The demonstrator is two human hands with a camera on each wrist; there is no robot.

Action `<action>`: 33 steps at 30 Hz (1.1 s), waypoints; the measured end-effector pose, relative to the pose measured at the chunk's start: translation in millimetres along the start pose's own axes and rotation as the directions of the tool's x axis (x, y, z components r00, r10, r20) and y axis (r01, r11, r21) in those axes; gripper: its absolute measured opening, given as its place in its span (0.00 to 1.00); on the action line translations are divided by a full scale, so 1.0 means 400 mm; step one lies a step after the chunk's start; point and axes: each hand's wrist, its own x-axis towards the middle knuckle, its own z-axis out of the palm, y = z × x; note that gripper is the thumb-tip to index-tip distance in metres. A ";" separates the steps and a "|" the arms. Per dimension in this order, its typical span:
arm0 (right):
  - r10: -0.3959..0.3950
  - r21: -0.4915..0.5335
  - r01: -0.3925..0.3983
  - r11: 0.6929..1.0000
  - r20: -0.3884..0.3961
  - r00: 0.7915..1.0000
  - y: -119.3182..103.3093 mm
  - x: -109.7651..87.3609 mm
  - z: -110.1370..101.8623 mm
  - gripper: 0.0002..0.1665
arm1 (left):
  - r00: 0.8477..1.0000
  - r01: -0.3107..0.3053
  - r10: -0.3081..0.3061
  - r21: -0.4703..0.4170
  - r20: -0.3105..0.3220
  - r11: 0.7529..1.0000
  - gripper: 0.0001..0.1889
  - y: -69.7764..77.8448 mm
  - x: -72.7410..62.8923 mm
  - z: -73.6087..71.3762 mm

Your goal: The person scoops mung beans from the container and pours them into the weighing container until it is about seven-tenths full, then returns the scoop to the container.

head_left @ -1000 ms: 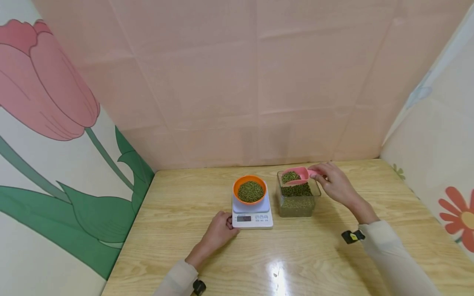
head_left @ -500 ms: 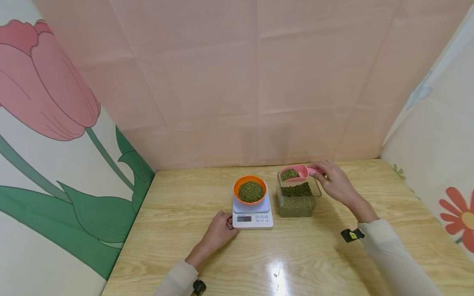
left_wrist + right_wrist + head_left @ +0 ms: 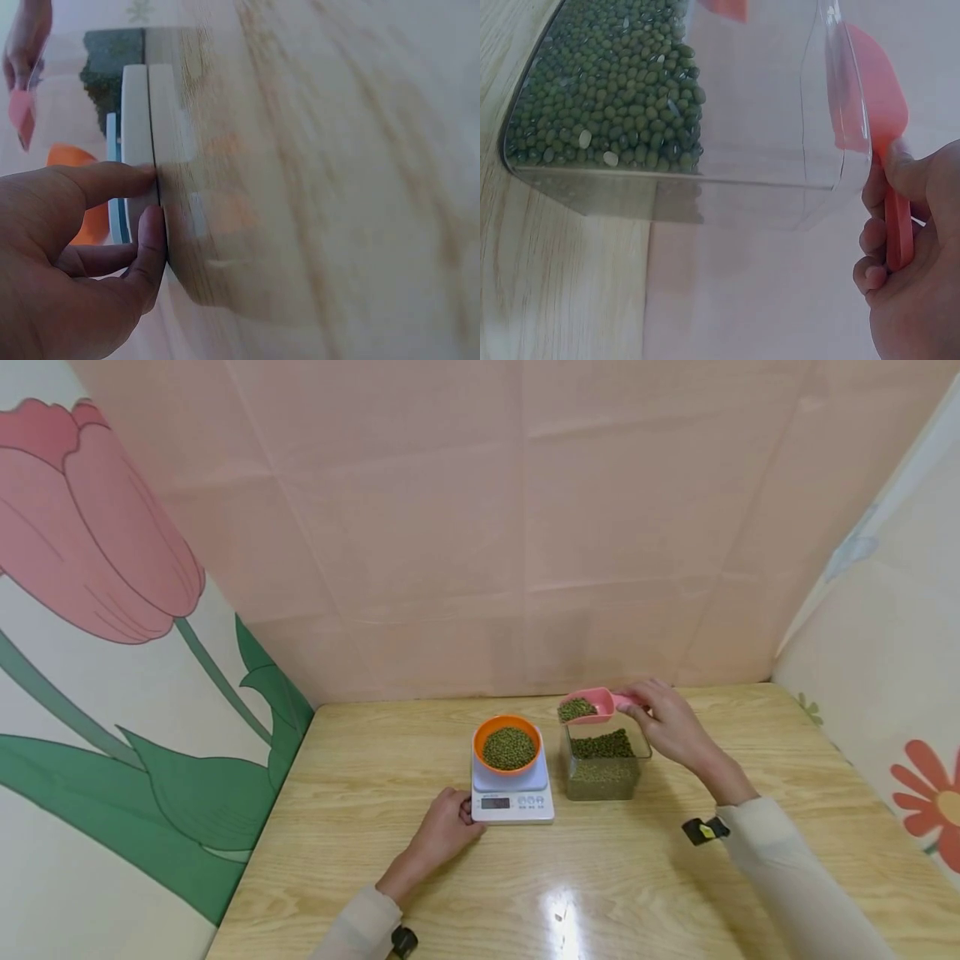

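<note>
My right hand (image 3: 675, 727) grips the handle of a pink scoop (image 3: 600, 702), which carries green mung beans (image 3: 577, 709) at its front end. The scoop is above the left part of the rim of a clear container (image 3: 602, 785) partly filled with mung beans (image 3: 615, 90). To the left stands a white kitchen scale (image 3: 512, 808); its display digits are too small to read. On it sits an orange bowl (image 3: 507, 722) of mung beans. My left hand (image 3: 442, 827) holds the scale's front left corner, thumb and curled fingers against its edges (image 3: 139, 112).
A wood-grain table (image 3: 360, 752) bears everything. A pink sheet (image 3: 420, 568) hangs behind its back edge, with flower-patterned panels (image 3: 97, 527) at the sides. The container's wall (image 3: 765, 112) rises close to my right hand.
My right hand has raised the loaded scoop out of the container's beans and moved it a little to the left. The left hand, scale and bowl stay in place.
</note>
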 end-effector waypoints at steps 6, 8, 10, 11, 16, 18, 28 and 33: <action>0.009 0.015 -0.009 1.000 0.022 1.000 -0.012 0.011 0.010 0.08 | 1.000 0.017 -0.017 -0.009 0.013 1.000 0.16 0.001 0.000 0.001; 0.008 0.021 -0.008 1.000 0.027 1.000 -0.018 0.015 0.014 0.08 | 1.000 0.019 -0.018 -0.010 0.014 1.000 0.16 0.001 0.001 0.001; 0.004 0.026 -0.005 1.000 0.031 1.000 -0.024 0.019 0.019 0.07 | 1.000 0.015 -0.014 -0.015 0.012 1.000 0.16 0.000 0.001 0.001; 0.002 0.030 -0.003 1.000 0.032 0.999 -0.027 0.022 0.021 0.08 | 1.000 0.013 -0.013 -0.015 0.011 1.000 0.16 0.000 0.001 0.001; -0.002 0.038 0.001 0.999 0.041 0.999 -0.036 0.032 0.035 0.09 | 1.000 0.016 -0.016 -0.021 0.010 1.000 0.17 -0.001 0.001 0.001; 0.001 0.038 -0.003 0.999 0.048 0.999 -0.038 0.036 0.039 0.10 | 1.000 0.020 -0.019 -0.020 0.011 1.000 0.17 -0.002 0.001 0.000; 0.001 0.040 -0.005 0.999 0.079 0.997 -0.055 0.052 0.056 0.12 | 1.000 0.016 -0.016 -0.014 0.010 1.000 0.17 -0.002 -0.001 0.000; -0.012 0.029 0.010 1.000 0.089 0.996 -0.067 0.058 0.065 0.12 | 1.000 0.018 -0.018 -0.015 0.007 1.000 0.17 -0.002 -0.001 0.001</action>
